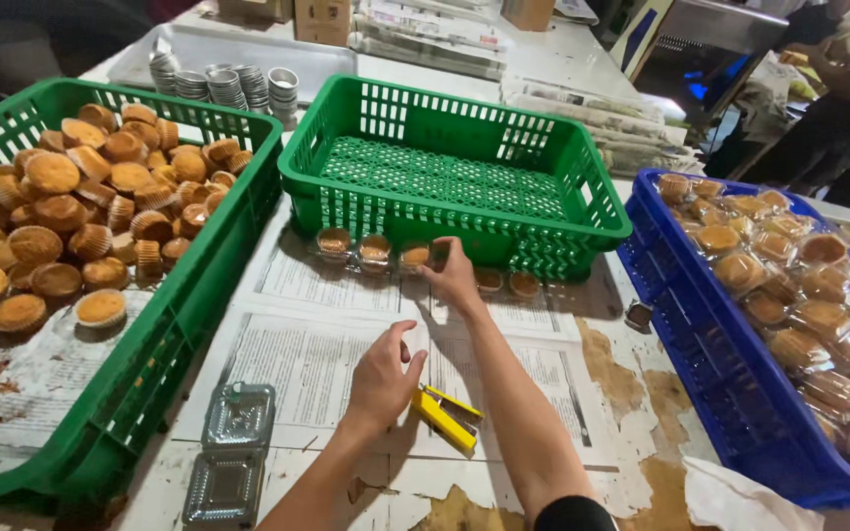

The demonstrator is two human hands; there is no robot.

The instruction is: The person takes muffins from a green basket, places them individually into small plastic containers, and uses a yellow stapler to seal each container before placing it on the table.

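Down at the near edge, our left hand (383, 379) is hovering over the newspaper-covered tabletop (317, 344), fingers loosely curled, holding nothing, just beside the yellow stapler (447, 415). We're stretching our right hand (453, 277) farther out, fingertips closing on the packed cupcakes (415, 258); whether it is actually gripping one, we cannot tell. Those clear packs are sitting in a row running left to right along the front wall of the empty green crate (455, 167), tops facing up. The stapler's long axis is running diagonally, its near end pointing down and to the right. Clear plastic clamshells (231, 447) are lying to the left of our arm. Farther out, we're seeing a green crate of bare cupcakes (71, 216) on the left and a blue crate of wrapped ones (789, 295) on the right. As we judge it, a hasty pull could be knocking neighbouring packs over, since they're touching, and our forearm could be sweeping the stapler aside.
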